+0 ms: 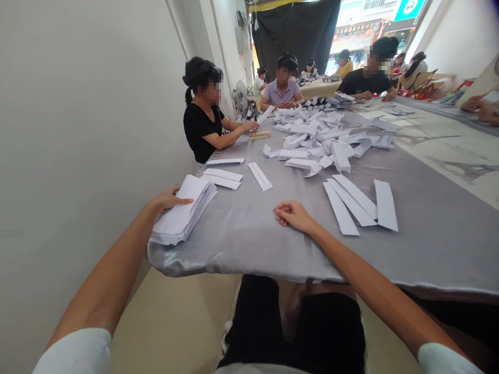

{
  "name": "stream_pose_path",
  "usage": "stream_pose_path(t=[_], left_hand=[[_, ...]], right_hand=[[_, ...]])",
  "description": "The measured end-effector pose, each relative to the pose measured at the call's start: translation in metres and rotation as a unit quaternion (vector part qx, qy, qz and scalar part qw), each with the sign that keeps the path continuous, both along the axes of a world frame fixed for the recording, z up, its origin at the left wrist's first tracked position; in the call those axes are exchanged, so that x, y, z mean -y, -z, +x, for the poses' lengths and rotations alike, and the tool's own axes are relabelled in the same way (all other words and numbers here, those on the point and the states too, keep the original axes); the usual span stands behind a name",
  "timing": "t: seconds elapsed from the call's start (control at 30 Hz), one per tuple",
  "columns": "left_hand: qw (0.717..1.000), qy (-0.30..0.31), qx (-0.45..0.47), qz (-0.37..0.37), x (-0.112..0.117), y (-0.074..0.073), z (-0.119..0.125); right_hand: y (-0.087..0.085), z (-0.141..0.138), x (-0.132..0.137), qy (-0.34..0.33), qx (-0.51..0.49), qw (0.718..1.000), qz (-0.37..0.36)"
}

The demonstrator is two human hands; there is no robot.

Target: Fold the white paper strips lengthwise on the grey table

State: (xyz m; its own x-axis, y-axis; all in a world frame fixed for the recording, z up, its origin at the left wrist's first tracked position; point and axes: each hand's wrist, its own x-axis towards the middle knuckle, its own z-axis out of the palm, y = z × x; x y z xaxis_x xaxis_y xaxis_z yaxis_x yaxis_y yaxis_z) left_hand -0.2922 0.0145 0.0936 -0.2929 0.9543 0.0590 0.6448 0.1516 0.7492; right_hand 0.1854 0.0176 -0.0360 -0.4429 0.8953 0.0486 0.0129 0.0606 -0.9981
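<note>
Hands apart. Thick stack of white paper sheets (187,208) is clamped by left hand (167,200), 9 o'clock from right hand (294,215), which is curled, nothing visibly held. Stack is perched near grey cloth-covered counter's (234,236) edge: sheets could be shed if grip is relaxed. Long white paper strips (358,197), 3 o'clock, could be swept by right forearm (358,267).

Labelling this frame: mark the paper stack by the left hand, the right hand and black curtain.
Paper stack (183,212), head view: top sheet.
Right hand (296,214), head view: its back.
Black curtain (292,39), head view: cloth's middle.
</note>
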Motion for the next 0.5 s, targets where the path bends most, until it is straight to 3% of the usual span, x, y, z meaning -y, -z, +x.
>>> stream_pose_path(t=[0.1, 0.3, 0.5], left_hand=[[0.989, -0.057, -0.105, -0.09, -0.005, -0.002, -0.003], [0.972, -0.093, -0.213, -0.038, 0.002, -0.012, 0.002], [0.968, -0.122, -0.216, -0.026, 0.013, -0.021, 0.011]], right_hand=[[-0.001, 0.001, 0.0, -0.003, 0.003, 1.0, 0.0], [0.0, 0.001, 0.0, -0.005, 0.003, 1.0, -0.003], [0.001, 0.001, 0.0, -0.006, 0.005, 1.0, -0.003]])
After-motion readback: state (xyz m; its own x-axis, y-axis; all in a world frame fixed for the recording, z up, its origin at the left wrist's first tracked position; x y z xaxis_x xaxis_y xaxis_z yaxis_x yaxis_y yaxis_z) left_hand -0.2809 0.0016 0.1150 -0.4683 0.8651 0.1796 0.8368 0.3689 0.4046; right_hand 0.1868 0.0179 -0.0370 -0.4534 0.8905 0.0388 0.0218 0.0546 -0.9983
